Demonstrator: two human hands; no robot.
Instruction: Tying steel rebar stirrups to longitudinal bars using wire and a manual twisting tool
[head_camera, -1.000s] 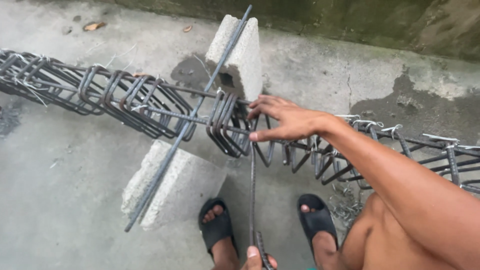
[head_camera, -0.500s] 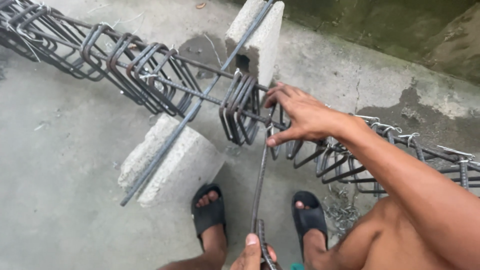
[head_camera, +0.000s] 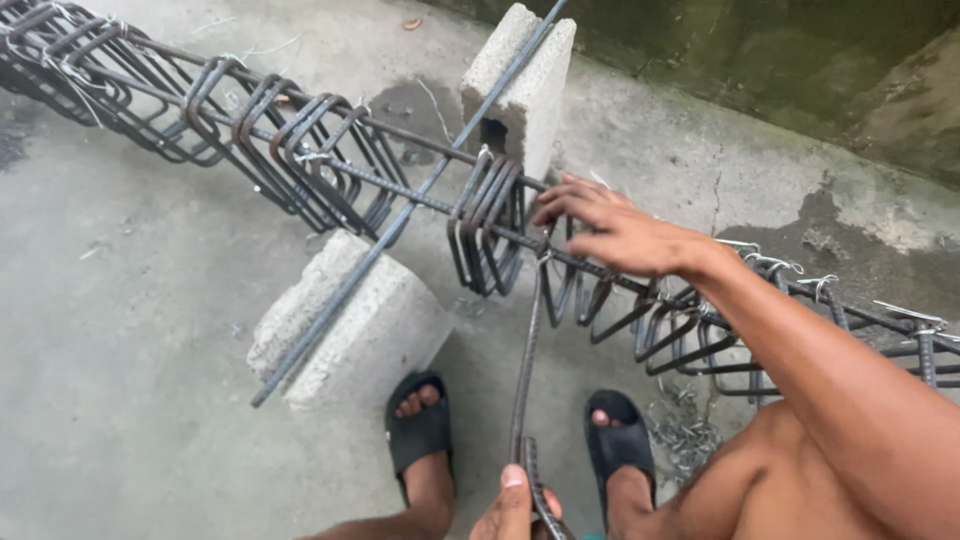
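A long rebar cage (head_camera: 300, 150) of dark bars and bent stirrups runs from the upper left to the right edge, and its right part carries wire ties. My right hand (head_camera: 620, 235) reaches across it from the right. Its fingers are stretched out and rest on the top bar, beside a tight bunch of stirrups (head_camera: 485, 230). My left hand (head_camera: 515, 505) shows at the bottom edge, closed around the lower end of a thin steel rod (head_camera: 525, 370). The rod rises to the cage just below my right hand's fingers.
Two grey concrete blocks (head_camera: 350, 320) (head_camera: 520, 80) carry a single long bar (head_camera: 400, 215) that crosses under the cage. My feet in black sandals (head_camera: 420, 430) (head_camera: 620, 445) stand on the concrete floor. Short wire pieces (head_camera: 685, 430) lie by the right foot. A stained wall (head_camera: 800, 70) runs behind.
My right hand has stayed on the cage by the bunched stirrups, its fingers spreading a little. My left hand has come up further into view with the rod.
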